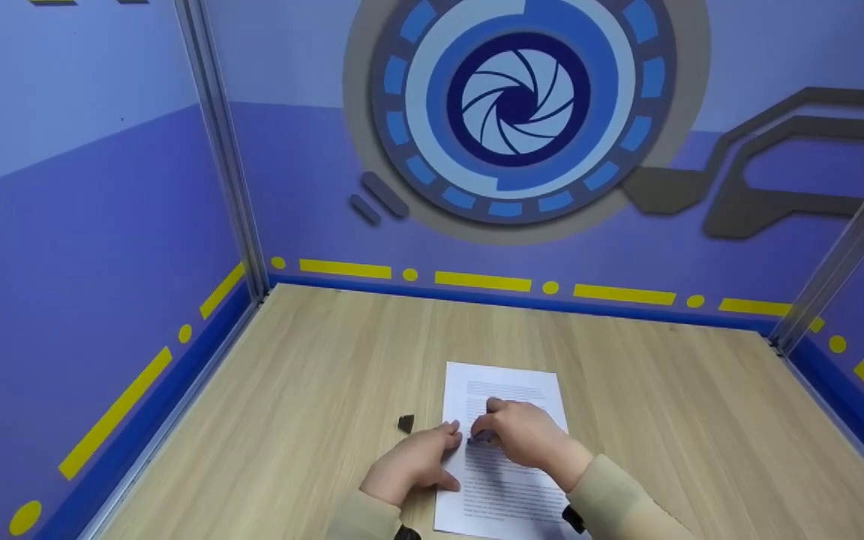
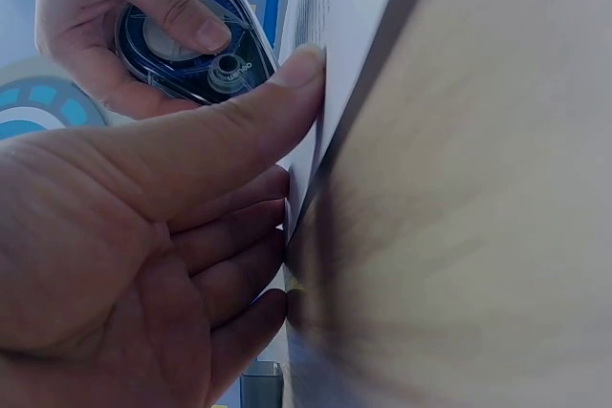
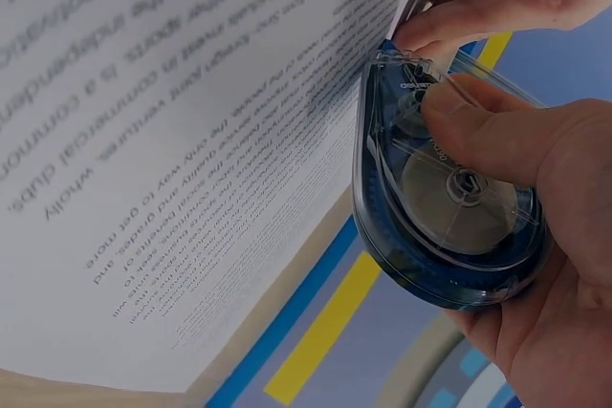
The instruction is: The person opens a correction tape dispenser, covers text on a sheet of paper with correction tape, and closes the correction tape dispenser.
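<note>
A correction tape dispenser (image 3: 457, 207) with a clear blue case is in my right hand (image 1: 528, 435), gripped between thumb and fingers. Its tip meets the printed sheet of paper (image 1: 503, 499) near the left ends of the text lines. Inside the case, the right wrist view shows a pale tape reel. My left hand (image 1: 411, 463) rests at the sheet's left edge, thumb (image 2: 244, 121) and fingertips touching the paper, the fingers fairly straight. Beyond that hand, a small dark piece (image 1: 406, 424) lies on the table; its kind is too small to tell.
The wood-grain table (image 1: 312, 390) extends around the sheet on all sides. Blue and purple panels (image 1: 297, 180) with yellow dashes stand along its back, left and right. Metal posts (image 1: 226, 150) mark the corners.
</note>
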Demonstrator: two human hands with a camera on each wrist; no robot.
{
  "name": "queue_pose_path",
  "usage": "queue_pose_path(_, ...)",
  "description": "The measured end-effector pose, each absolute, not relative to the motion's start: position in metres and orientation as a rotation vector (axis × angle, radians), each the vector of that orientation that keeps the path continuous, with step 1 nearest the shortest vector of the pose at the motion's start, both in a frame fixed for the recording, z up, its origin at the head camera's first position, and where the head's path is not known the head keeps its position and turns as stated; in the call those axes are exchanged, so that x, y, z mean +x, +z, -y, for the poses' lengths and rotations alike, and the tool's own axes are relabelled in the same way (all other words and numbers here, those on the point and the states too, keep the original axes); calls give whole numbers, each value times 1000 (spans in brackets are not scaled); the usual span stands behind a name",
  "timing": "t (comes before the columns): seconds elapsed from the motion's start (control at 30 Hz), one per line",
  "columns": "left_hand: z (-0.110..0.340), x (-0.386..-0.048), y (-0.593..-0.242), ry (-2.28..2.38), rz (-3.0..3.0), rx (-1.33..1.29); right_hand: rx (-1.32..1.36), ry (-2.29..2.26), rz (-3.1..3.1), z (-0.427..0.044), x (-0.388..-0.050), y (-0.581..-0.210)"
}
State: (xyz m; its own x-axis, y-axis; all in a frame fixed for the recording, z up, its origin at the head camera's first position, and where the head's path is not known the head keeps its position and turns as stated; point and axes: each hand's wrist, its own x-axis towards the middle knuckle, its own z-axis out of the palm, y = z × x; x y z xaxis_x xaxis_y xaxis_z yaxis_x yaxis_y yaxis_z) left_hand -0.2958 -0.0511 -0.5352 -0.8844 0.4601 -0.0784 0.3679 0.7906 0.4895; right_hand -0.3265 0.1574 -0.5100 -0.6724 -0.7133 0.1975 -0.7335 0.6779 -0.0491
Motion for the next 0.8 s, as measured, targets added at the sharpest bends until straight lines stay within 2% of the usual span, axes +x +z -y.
queue_pose_path(0.8,53,-297,-538,745,-2763,645,1178,159,2721,-165,-327,-510)
